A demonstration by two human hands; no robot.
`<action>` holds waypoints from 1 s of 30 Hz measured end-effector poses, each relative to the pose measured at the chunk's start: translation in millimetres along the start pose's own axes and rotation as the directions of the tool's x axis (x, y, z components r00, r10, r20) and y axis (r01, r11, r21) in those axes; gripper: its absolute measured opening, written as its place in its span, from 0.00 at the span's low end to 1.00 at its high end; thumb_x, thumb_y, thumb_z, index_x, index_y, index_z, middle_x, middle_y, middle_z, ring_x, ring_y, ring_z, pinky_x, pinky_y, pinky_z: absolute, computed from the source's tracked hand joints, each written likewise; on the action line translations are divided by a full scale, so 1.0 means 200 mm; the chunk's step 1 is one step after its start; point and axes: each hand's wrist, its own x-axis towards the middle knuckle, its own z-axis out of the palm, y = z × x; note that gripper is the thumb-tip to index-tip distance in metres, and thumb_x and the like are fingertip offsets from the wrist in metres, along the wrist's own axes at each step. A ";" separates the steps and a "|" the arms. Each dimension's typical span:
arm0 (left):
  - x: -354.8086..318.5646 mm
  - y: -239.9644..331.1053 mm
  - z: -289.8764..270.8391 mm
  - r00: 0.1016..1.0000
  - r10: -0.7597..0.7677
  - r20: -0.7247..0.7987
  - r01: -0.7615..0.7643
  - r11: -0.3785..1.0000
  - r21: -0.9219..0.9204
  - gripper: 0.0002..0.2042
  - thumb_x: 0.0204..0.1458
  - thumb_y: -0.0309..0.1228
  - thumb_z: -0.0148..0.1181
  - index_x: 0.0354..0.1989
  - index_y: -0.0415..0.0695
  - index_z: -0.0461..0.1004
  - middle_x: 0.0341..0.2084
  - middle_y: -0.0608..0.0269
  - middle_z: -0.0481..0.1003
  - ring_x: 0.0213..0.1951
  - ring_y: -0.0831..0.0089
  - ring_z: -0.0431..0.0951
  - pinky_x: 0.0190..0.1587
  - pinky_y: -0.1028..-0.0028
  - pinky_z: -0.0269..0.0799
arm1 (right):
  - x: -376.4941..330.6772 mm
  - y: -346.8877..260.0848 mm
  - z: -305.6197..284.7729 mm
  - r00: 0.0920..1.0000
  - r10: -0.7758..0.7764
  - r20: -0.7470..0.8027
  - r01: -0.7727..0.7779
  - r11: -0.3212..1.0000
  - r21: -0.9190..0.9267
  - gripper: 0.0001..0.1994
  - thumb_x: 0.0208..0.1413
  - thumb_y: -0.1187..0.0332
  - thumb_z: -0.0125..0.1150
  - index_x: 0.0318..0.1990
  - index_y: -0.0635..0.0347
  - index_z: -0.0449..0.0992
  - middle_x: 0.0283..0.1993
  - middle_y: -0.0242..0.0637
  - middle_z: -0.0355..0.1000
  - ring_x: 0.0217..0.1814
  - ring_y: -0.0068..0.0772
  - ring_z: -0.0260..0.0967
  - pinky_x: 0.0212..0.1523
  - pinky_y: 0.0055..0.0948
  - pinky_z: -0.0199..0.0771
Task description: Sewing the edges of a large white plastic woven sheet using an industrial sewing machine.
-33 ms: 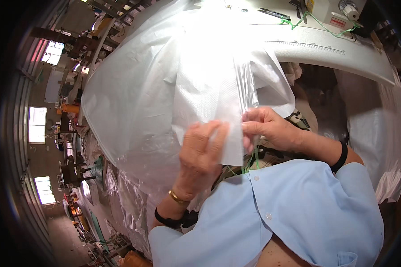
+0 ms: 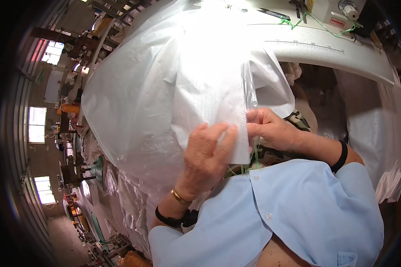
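Observation:
A large white woven plastic sheet (image 2: 209,100) spreads before me, its upper part washed out by bright light. Near the sheet's right-hand folded edge, my left hand (image 2: 205,155) lies on it with the fingers apart, their tips a little blurred. My right hand (image 2: 272,129) pinches that edge between thumb and fingers. Thin green threads (image 2: 255,155) hang below it, over camouflage-patterned cloth (image 2: 276,153) on my lap.
A pale machine bed with a ruler scale (image 2: 307,44) curves across the upper right. On it lie black tweezers (image 2: 274,14) and a green thread (image 2: 316,17), near a white knob (image 2: 349,10). Folded white sheeting (image 2: 378,133) hangs at right. Other machines (image 2: 75,173) stand at left.
The folded edge of the sheet has shifted slightly to the right. My left hand has slid right with it; my right hand has barely moved.

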 end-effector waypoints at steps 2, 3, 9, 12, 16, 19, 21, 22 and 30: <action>0.03 0.06 0.01 0.997 0.056 -0.059 -0.057 0.998 -0.010 0.24 0.45 0.24 0.63 0.55 0.38 0.74 0.48 0.53 0.73 0.45 0.60 0.77 0.50 0.61 0.72 | -0.02 0.00 0.01 1.000 -0.017 -0.004 0.018 0.999 0.041 0.11 0.67 0.65 0.54 0.40 0.65 0.74 0.29 0.33 0.76 0.29 0.23 0.75 0.33 0.24 0.78; 0.04 0.08 0.01 0.987 0.112 -0.118 -0.115 0.993 -0.015 0.24 0.45 0.24 0.64 0.54 0.37 0.74 0.47 0.53 0.73 0.44 0.62 0.77 0.48 0.63 0.73 | -0.03 0.00 0.02 0.999 -0.036 -0.007 0.037 0.996 0.083 0.11 0.67 0.65 0.54 0.39 0.66 0.74 0.29 0.33 0.76 0.29 0.23 0.75 0.33 0.25 0.79; 0.05 0.07 -0.02 0.994 -0.004 -0.110 -0.007 0.995 -0.095 0.16 0.47 0.19 0.63 0.47 0.35 0.76 0.38 0.55 0.75 0.36 0.67 0.76 0.35 0.71 0.73 | -0.09 -0.06 0.11 0.991 -0.037 -0.132 0.030 0.998 -0.055 0.10 0.67 0.65 0.53 0.43 0.66 0.70 0.29 0.35 0.75 0.30 0.23 0.74 0.33 0.25 0.78; 0.01 0.09 -0.01 0.972 -0.231 -0.046 0.197 0.904 -0.380 0.09 0.51 0.18 0.63 0.40 0.35 0.76 0.31 0.57 0.75 0.30 0.70 0.75 0.31 0.74 0.71 | -0.14 -0.06 0.14 0.973 -0.079 -0.215 0.044 0.985 -0.166 0.08 0.68 0.67 0.51 0.43 0.65 0.69 0.31 0.35 0.74 0.33 0.23 0.73 0.37 0.25 0.75; -0.07 0.07 0.02 0.817 -0.550 0.176 0.404 0.326 -0.855 0.05 0.58 0.22 0.61 0.40 0.38 0.73 0.27 0.66 0.75 0.27 0.82 0.73 0.28 0.81 0.69 | -0.22 -0.02 0.18 0.988 -0.064 -0.140 0.023 0.961 -0.277 0.09 0.67 0.68 0.53 0.38 0.65 0.70 0.29 0.31 0.71 0.33 0.18 0.66 0.35 0.23 0.70; -0.06 0.08 0.02 0.712 -0.600 0.364 0.482 0.041 -0.875 0.08 0.60 0.24 0.61 0.45 0.39 0.71 0.29 0.70 0.75 0.27 0.88 0.72 0.29 0.86 0.70 | -0.24 -0.03 0.19 0.994 0.011 -0.108 -0.045 0.946 -0.322 0.08 0.67 0.68 0.53 0.37 0.64 0.71 0.32 0.30 0.71 0.34 0.18 0.65 0.36 0.22 0.69; -0.02 0.09 0.03 0.619 -0.557 0.554 0.565 -0.174 -0.806 0.07 0.60 0.26 0.61 0.42 0.39 0.71 0.28 0.70 0.75 0.26 0.88 0.72 0.28 0.85 0.71 | -0.24 -0.03 0.20 0.991 -0.026 -0.129 -0.030 0.909 -0.416 0.10 0.66 0.67 0.56 0.34 0.64 0.72 0.29 0.29 0.70 0.30 0.18 0.65 0.31 0.24 0.68; -0.06 0.07 0.06 0.642 -0.518 0.565 0.583 -0.150 -0.799 0.07 0.60 0.27 0.62 0.40 0.39 0.71 0.27 0.71 0.75 0.25 0.89 0.71 0.25 0.86 0.69 | -0.24 -0.02 0.21 0.992 -0.019 -0.128 -0.036 0.910 -0.413 0.10 0.66 0.67 0.56 0.34 0.64 0.72 0.29 0.29 0.70 0.30 0.18 0.65 0.31 0.24 0.68; -0.09 0.04 0.09 0.702 -0.495 0.512 0.573 -0.035 -0.819 0.05 0.60 0.27 0.62 0.36 0.40 0.73 0.23 0.73 0.74 0.22 0.91 0.69 0.21 0.86 0.63 | -0.22 -0.02 0.23 0.951 -0.283 0.126 0.258 0.494 -0.830 0.10 0.57 0.69 0.65 0.29 0.61 0.70 0.22 0.39 0.67 0.23 0.43 0.67 0.24 0.35 0.66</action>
